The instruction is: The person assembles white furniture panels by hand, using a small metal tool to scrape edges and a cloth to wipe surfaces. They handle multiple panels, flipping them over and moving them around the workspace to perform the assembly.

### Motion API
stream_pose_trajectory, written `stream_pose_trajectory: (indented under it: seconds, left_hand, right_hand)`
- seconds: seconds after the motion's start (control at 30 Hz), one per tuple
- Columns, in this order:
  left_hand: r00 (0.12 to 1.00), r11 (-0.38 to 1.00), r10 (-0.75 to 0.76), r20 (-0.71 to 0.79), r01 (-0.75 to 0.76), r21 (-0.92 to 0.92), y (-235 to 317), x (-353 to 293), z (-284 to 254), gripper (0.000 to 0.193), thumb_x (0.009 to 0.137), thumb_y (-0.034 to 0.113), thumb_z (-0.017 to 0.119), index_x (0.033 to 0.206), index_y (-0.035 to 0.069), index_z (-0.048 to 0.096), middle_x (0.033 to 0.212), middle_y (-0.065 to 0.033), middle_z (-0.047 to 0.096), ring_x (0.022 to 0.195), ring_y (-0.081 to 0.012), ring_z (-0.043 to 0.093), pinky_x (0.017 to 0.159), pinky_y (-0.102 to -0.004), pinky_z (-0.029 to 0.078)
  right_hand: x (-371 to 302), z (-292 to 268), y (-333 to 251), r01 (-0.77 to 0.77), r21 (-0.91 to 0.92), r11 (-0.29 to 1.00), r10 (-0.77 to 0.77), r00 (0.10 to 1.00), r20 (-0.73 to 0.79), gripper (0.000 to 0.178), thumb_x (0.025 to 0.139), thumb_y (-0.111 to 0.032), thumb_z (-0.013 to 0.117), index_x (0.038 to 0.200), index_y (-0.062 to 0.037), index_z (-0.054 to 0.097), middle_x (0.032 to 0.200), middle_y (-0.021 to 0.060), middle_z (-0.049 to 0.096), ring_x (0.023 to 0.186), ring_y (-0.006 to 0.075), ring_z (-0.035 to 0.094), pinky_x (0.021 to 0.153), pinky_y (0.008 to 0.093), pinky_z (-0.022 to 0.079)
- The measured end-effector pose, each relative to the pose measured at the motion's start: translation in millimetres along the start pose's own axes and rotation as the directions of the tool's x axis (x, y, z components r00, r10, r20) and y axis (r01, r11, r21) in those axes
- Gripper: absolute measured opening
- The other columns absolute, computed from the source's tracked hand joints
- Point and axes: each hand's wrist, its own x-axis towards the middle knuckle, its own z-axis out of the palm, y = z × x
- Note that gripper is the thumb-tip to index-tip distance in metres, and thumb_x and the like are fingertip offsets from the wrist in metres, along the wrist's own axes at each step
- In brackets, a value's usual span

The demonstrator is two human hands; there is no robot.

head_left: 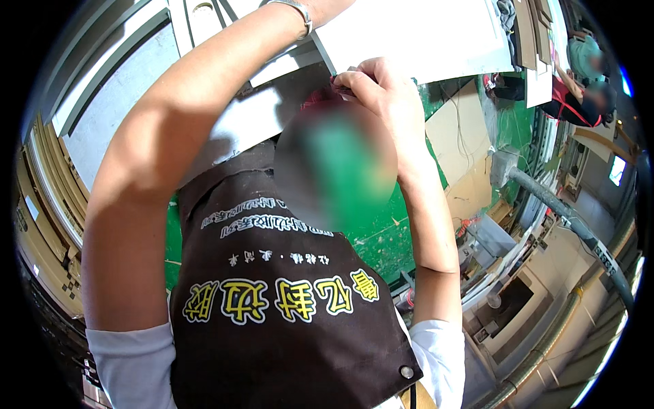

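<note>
Cloth (317, 100), dark red and bunched, sits at the near edge of a large white panel (415, 37), by the curled fingers of the right hand (387, 88). That hand appears to pinch the cloth's upper end between thumb and fingers; a blurred patch hides whatever lies below. The left hand (332, 9) reaches toward the panel's left part and runs out of view at the upper edge, so whether it grips anything cannot be told. To handle this well, the person would likely do best to keep the cloth gathered in a firm pinch, with no loose end to snag on the panel's edge, and to hold the silver wristband (305, 13) clear of the white face, which it might scratch; the dark apron (286, 269) is also best kept from rubbing there
</note>
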Motion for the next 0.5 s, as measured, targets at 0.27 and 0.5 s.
stream_pose_trajectory:
  seconds: [0.27, 0.5]
  left_hand:
    - [1.000, 1.000, 0.020, -0.002, -0.020, -0.011, -6, 0, 1, 0.019, 0.092, 0.024, 0.054, 0.096, 0.008, 0.064, 0.092, -0.0138, 0.066, 0.080, -0.0325, 0.066, 0.072, -0.0424, 0.055]
    - [1.000, 0.999, -0.009, -0.014, 0.008, -0.038, 2, -3, -3, 0.019, 0.092, 0.023, 0.054, 0.095, 0.008, 0.064, 0.090, -0.0140, 0.066, 0.080, -0.0339, 0.066, 0.072, -0.0430, 0.054]
  right_hand:
    - [1, -4, 7, -0.074, 0.136, 0.988, 0.072, 0.997, 0.024, 0.016, 0.077, -0.003, 0.071, 0.091, -0.0095, 0.068, 0.084, 0.0090, 0.059, 0.076, 0.0291, 0.061, 0.066, 0.0392, 0.049]
    - [0, -4, 10, -0.039, 0.124, 0.992, 0.039, 0.999, 0.000, 0.012, 0.079, -0.007, 0.070, 0.090, -0.0083, 0.067, 0.083, 0.0091, 0.059, 0.075, 0.0313, 0.059, 0.065, 0.0423, 0.048]
